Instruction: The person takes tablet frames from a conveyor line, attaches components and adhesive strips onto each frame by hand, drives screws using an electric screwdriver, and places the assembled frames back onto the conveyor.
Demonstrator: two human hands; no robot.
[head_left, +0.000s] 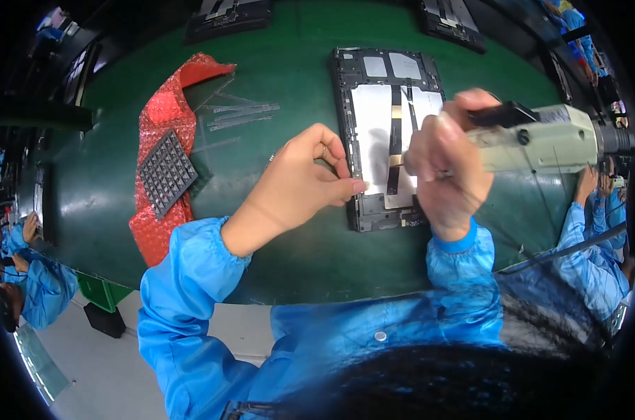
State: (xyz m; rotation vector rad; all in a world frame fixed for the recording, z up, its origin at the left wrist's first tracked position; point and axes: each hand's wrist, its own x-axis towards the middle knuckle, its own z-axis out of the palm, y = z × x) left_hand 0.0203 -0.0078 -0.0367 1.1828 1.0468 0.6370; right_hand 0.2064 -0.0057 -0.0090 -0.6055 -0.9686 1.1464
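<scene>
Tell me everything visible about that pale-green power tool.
The power tool has a smooth, plastic-looking body, a black piece on top, a small dark round part on one side and a ribbed dark rear. Gripped in the right hand, it lies sideways across the view, over the green table; the hand hides its front.

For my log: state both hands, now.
Left hand: curled at the device's edge; cannot tell if holding anything.
Right hand: closed around the pale handheld tool.
</scene>
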